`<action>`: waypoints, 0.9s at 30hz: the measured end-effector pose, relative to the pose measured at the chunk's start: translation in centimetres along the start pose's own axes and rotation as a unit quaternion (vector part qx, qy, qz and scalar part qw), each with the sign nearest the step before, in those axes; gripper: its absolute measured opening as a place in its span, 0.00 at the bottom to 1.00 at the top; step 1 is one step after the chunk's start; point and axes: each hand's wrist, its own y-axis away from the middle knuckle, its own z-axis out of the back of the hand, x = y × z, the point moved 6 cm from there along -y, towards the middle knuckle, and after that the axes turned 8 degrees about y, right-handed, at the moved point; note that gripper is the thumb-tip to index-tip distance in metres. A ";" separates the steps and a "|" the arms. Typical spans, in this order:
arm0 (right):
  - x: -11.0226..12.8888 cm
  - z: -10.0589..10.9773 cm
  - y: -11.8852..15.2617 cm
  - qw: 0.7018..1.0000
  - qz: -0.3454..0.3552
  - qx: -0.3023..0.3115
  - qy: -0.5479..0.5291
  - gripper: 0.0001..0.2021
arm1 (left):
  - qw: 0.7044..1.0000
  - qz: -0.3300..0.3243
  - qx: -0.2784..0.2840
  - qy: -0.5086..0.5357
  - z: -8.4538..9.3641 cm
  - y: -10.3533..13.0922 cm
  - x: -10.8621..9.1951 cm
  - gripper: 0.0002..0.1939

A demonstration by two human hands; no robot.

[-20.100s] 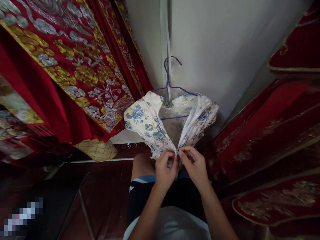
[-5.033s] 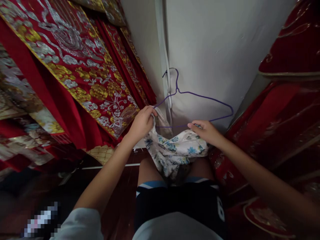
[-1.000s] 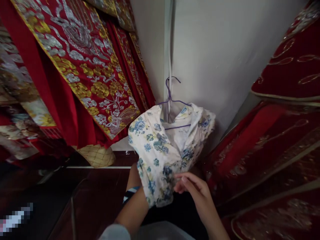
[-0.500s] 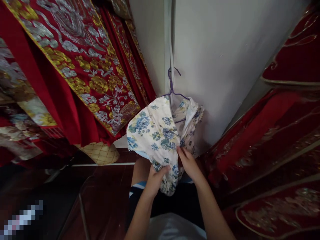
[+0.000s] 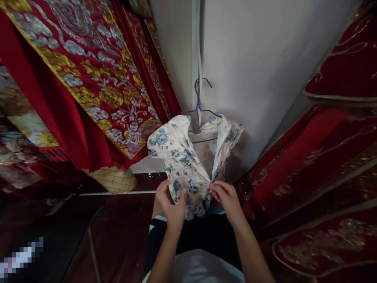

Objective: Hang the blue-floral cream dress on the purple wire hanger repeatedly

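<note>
A white blouse with blue flowers [image 5: 182, 157] hangs on a purple wire hanger [image 5: 198, 105] in front of me, its front parted in a V at the neck. My right hand [image 5: 225, 196] pinches the blouse's front edge at the bottom of that V. At the blouse's lower left side is my left hand [image 5: 172, 202], fingers apart and thumb raised by the cloth. Whether its fingertips touch the fabric is hard to see.
Red cloth embroidered in gold and silver [image 5: 112, 94] hangs at the left. Dark red embroidered garments [image 5: 294, 169] fill the right side. Behind the hanger are a pale wall [image 5: 250, 51] and a white strap [image 5: 198, 51]. A quilted cream piece [image 5: 114, 181] pokes out below the red cloth.
My left hand has let go of the blouse's lower front and moved left and slightly up. The blouse now hangs spread wider, its neckline more open. My right hand keeps to the front edge.
</note>
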 end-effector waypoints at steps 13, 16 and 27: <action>4.9 -2.0 -3.6 0.996 0.050 0.078 0.018 0.15 | 0.937 0.123 0.308 0.110 -6.1 0.9 -2.4 0.08; 9.0 -1.5 -7.7 0.996 0.068 0.046 -0.036 0.13 | 0.927 0.133 0.343 0.074 -6.6 1.3 -2.0 0.08; 14.4 -1.6 -11.2 0.988 0.152 0.007 -0.033 0.10 | 0.900 0.030 0.434 0.034 -8.1 -4.2 -4.2 0.10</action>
